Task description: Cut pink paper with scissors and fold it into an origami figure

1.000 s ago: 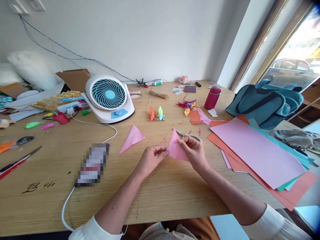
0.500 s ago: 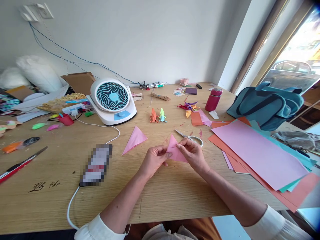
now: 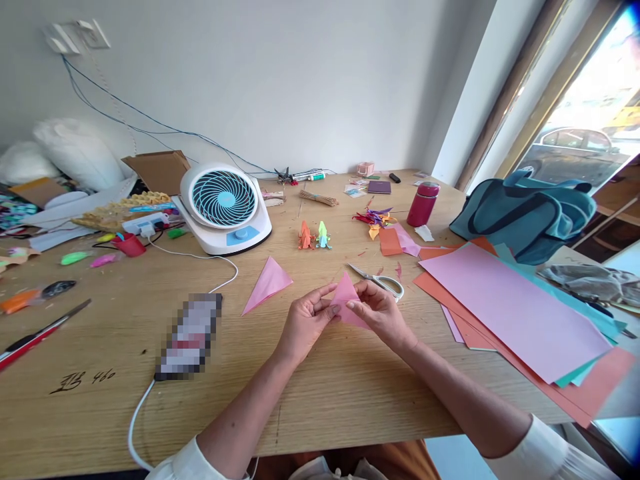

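Observation:
Between my two hands is a piece of folded pink paper (image 3: 346, 288), its pointed end up and away from me. My left hand (image 3: 309, 320) pinches its left side, thumb on top. On the right side, the thumb and fingers of my right hand (image 3: 383, 310) grip the same sheet; part of it is hidden behind them. Left of my hands lies a second pink paper triangle (image 3: 270, 283), flat on the table. Just beyond my right hand are scissors (image 3: 383, 280) with pale handles, blades partly apart. Small orange (image 3: 306, 237) and green paper figures (image 3: 323, 235) stand farther back.
A white fan (image 3: 225, 207) stands at the back left, with a corded phone (image 3: 190, 337) nearer. A red-handled knife (image 3: 43, 333) lies far left. On the right are coloured paper sheets (image 3: 515, 307), a red flask (image 3: 423, 205) and a teal bag (image 3: 520, 213).
My right thumb has slid down the paper's right side, and the fingers have shifted slightly. Both hands keep hold of the pink paper. The whole view has moved a little.

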A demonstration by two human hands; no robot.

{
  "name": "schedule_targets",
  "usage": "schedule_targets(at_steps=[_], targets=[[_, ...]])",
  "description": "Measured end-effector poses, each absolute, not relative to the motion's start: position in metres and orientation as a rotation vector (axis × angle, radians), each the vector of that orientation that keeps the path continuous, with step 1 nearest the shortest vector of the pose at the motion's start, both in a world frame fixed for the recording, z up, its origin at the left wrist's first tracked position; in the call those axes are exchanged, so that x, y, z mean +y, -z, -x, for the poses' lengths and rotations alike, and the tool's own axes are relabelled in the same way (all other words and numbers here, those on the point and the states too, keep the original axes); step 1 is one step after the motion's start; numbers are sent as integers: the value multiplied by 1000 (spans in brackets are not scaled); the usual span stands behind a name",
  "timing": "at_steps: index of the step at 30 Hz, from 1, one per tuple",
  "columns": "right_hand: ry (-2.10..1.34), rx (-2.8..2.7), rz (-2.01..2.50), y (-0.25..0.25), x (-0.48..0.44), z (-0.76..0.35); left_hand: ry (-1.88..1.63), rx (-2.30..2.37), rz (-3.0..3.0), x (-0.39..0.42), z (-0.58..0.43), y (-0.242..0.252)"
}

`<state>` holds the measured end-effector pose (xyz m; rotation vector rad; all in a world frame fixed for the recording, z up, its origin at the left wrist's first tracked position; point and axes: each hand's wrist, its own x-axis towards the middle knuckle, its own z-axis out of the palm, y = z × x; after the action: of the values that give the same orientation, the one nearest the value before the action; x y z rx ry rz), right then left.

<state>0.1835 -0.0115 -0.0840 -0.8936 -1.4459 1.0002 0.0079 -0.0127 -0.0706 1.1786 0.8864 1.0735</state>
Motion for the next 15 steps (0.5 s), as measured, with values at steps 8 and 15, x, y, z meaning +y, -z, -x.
schedule_targets(at_steps=[8,15], targets=[[-1129,-1437,966,85,-11,-181,-1074,993,-1560,-20,-10,72],[-1189,-1368,955,79,-13,-182,-985,1070,-1505,-17,-7,74]])
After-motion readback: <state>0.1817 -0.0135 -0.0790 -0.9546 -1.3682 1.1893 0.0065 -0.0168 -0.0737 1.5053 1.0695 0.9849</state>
